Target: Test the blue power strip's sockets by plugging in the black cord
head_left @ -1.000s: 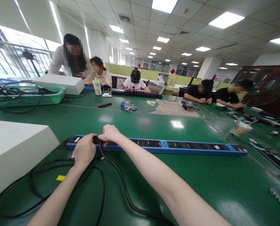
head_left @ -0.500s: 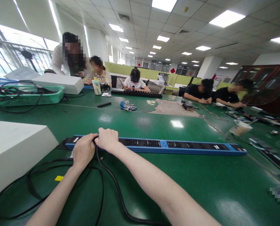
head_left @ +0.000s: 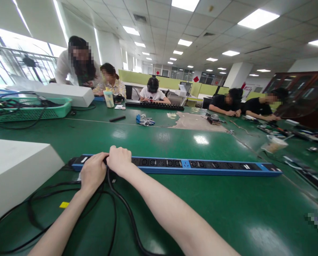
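A long blue and black power strip [head_left: 209, 171] lies across the green table, its face lined with several sockets and one blue outlet. Near its left end, my left hand [head_left: 94, 171] is closed over the strip, thumb side towards the other hand. Right beside it, my right hand [head_left: 119, 160] is curled into a fist above the sockets. From under that fist a thick black power cord [head_left: 129, 208] runs down towards me; its plug is hidden by the fingers. Thinner black cable [head_left: 115, 213] loops around my left forearm.
A white box [head_left: 20, 170] stands at the near left, with a green basket [head_left: 54, 112] of cables behind it. Gloves [head_left: 145, 120] and a dark bar [head_left: 117, 118] lie farther back. Several people sit or stand around the table. Parts and a plastic cup [head_left: 273, 144] are at right.
Both hands stay at the same spot on the power strip, with only a very small shift to the left in view. The strip and cord look otherwise the same.
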`<state>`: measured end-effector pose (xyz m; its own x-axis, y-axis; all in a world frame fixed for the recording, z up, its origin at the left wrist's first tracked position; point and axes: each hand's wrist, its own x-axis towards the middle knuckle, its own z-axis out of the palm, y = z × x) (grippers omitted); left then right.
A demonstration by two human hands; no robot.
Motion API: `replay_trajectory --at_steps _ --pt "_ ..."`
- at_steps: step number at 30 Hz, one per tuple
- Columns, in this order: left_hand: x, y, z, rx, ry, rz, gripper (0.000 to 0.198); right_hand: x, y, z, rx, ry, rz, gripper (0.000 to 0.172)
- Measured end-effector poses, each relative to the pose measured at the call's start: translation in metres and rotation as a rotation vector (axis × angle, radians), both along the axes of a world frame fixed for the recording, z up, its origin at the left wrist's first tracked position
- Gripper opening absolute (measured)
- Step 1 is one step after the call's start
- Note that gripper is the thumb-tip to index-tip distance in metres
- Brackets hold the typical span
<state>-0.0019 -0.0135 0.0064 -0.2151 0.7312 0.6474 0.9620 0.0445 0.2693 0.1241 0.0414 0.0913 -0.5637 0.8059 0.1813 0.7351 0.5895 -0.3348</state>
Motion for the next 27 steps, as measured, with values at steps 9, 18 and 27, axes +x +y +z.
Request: replay_trajectory --at_steps 9,18,27 --pt "-0.001 0.001 -0.001 -0.049 -0.016 -0.002 0.042 -0.006 0.007 0.006 -0.095 0.000 -0.003 0.022" --pt "-0.004 0.004 -0.003 -0.044 -0.058 -0.055 0.043 -0.002 0.000 0.002 -0.050 0.050 -0.021 0.024" --pt "-0.006 0.005 -0.006 -0.048 -0.064 -0.070 0.042 -0.002 -0.006 0.002 -0.017 0.053 -0.032 0.021"
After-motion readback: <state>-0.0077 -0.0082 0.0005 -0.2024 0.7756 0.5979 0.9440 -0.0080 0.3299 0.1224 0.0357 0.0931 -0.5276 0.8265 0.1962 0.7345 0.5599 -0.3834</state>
